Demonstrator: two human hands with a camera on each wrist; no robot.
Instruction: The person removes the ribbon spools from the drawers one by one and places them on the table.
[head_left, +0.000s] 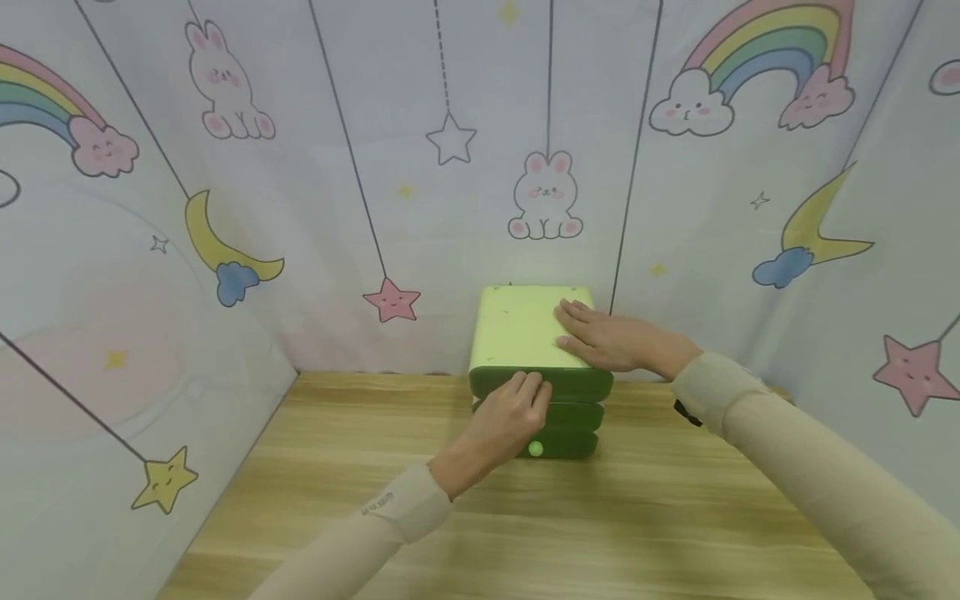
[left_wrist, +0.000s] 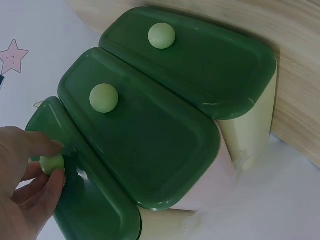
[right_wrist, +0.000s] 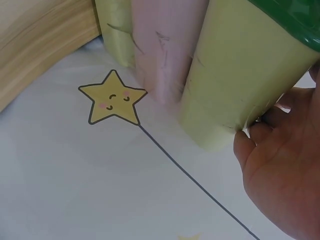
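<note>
A small three-tier drawer unit (head_left: 517, 325) with a pale yellow-green top and dark green drawer fronts stands on the wooden table, against the back wall. My left hand (head_left: 510, 412) pinches the round light green knob (left_wrist: 52, 164) of the top drawer (left_wrist: 95, 205). Below it, the middle drawer (left_wrist: 150, 140) and bottom drawer (left_wrist: 215, 65) each show their own round knob. My right hand (head_left: 611, 337) lies on the right part of the unit's top with fingers stretched out. In the right wrist view its fingers touch the pale green casing (right_wrist: 235, 70).
The wood-grain table (head_left: 360, 492) runs up to a pale fabric backdrop (head_left: 450, 225) printed with bunnies, stars, moons and rainbows. This backdrop rises behind the unit and on both sides.
</note>
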